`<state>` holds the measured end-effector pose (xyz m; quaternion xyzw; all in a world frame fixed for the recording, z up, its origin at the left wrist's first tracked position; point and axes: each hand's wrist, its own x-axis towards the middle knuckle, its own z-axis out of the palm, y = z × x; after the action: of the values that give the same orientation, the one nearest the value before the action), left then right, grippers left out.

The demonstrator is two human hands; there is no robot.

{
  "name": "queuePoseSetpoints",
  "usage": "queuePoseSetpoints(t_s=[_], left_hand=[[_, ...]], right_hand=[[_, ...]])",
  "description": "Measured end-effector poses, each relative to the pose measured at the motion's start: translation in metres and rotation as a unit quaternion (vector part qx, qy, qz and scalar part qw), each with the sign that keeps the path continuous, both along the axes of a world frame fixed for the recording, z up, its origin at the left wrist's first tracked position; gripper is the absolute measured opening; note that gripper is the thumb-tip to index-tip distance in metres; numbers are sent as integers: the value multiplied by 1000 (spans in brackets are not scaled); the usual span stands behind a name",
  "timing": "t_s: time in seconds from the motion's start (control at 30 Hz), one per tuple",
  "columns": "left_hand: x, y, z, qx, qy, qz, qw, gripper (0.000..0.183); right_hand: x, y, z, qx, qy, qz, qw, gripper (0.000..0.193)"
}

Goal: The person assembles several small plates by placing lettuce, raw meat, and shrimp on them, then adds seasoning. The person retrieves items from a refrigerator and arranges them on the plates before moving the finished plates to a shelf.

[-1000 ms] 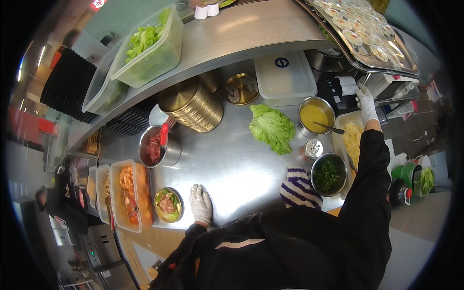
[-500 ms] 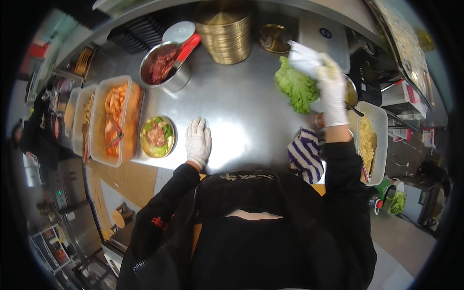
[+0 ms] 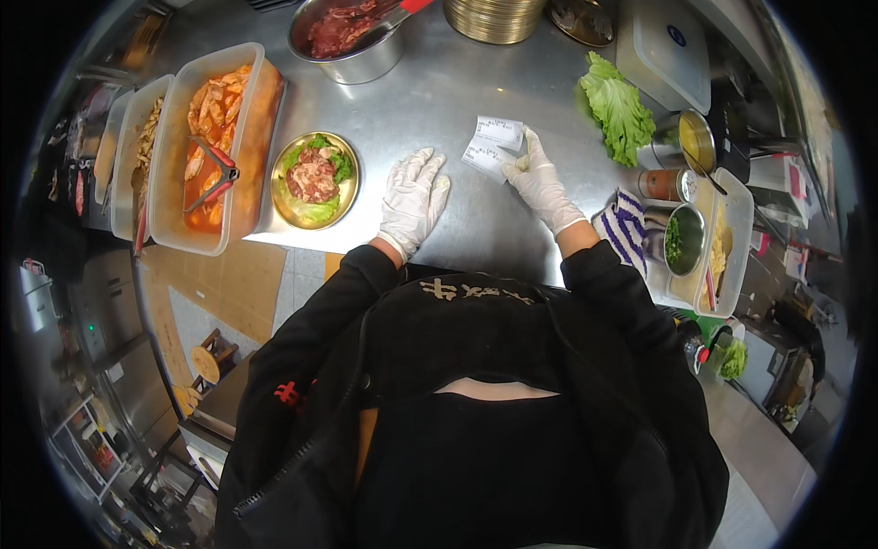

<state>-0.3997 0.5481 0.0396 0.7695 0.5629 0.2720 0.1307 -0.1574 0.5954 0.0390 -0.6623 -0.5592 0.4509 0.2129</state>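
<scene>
Two white printed paper slips [image 3: 494,145], overlapping, are pinched at their right side by my gloved right hand [image 3: 541,188] above the middle of the steel table. My gloved left hand [image 3: 413,201] rests on the table near its front edge, fingers stretched out, holding nothing. To its left stands a round brass-coloured dish [image 3: 349,203] of raw meat [image 3: 313,177] on green leaves. Right of my right hand lies a purple-and-white striped cloth [image 3: 624,229]. Loose lettuce leaves [image 3: 618,105] lie beyond it.
At left, a plastic tub [image 3: 259,137] holds orange-red meat and red-handled tongs [image 3: 219,174]. A steel pot [image 3: 352,69] of raw meat and stacked brass plates [image 3: 494,23] stand at the back. On the right are a bowl of chopped greens [image 3: 677,240], a jar [image 3: 663,185] and another tub [image 3: 739,215].
My right hand has brought the slips from the far right to the middle of the table. The view has shifted, and my left hand's thumb now stands apart.
</scene>
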Motion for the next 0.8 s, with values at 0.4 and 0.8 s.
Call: queuePoseSetpoints(t_s=[0.4,0.8], left_hand=[[4,-3,-2,-11,96,-149,984,56],[1,10,9,-98,-111,-66,987,52]], right_hand=[[9,-16,51,68,-82,43,993,80],[135,-141,26,68,-450,-51,889,67]])
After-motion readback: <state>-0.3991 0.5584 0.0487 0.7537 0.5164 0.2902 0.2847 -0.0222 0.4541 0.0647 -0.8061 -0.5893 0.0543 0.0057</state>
